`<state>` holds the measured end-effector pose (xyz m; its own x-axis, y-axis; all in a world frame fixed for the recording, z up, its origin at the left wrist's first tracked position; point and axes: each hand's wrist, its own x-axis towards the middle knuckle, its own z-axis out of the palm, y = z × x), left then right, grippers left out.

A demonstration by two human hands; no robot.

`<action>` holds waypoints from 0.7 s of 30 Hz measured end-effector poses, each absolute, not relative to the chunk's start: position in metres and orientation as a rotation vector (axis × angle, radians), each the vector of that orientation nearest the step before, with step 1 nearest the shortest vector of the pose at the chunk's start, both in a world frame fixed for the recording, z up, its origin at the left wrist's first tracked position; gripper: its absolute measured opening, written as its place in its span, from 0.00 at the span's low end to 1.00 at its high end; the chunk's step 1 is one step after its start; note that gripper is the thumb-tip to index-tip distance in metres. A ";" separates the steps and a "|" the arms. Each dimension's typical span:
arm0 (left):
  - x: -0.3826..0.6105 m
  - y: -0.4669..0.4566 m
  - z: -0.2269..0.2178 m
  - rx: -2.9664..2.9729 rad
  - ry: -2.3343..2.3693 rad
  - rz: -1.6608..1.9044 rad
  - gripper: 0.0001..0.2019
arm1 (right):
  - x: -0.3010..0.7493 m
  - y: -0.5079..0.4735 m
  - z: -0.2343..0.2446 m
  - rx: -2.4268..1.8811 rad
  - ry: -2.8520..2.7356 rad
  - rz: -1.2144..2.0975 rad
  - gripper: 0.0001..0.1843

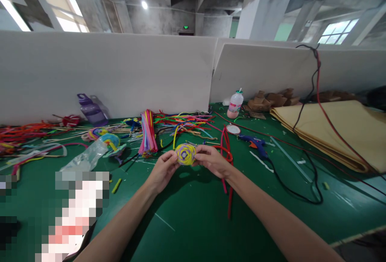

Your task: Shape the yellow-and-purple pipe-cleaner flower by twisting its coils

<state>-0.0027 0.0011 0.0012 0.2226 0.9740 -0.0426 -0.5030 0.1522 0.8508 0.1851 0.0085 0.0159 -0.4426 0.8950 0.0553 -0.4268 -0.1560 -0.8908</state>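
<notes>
Between my two hands, a little above the green table, is a round coil of yellow and purple pipe cleaners [186,154] with a spiral face. My left hand [165,168] pinches its left edge, and my right hand [212,160] grips the right edge. Red pipe cleaners [230,197] lie bent on the table just past my right hand. Behind the coil a bundle of pink, purple and red pipe cleaners [147,133] stands out from a loose colourful pile [187,122]. The back of the coil is hidden.
A blue glue gun [255,141] with a black cord lies right, near a small round white-faced disc [233,129]. A pink drink bottle [235,104] and purple bottle [92,110] stand by the white partition [135,73]. Brown paper sheets [337,133] lie far right, a clear plastic bag [86,155] left.
</notes>
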 end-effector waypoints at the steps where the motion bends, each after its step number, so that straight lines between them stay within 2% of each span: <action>1: -0.003 0.001 0.002 0.828 0.714 1.196 0.07 | 0.185 0.009 0.016 -0.624 -1.125 1.767 0.12; 21: 0.000 -0.001 0.008 0.755 0.645 1.147 0.09 | 0.186 0.012 0.010 -0.626 -1.102 1.753 0.11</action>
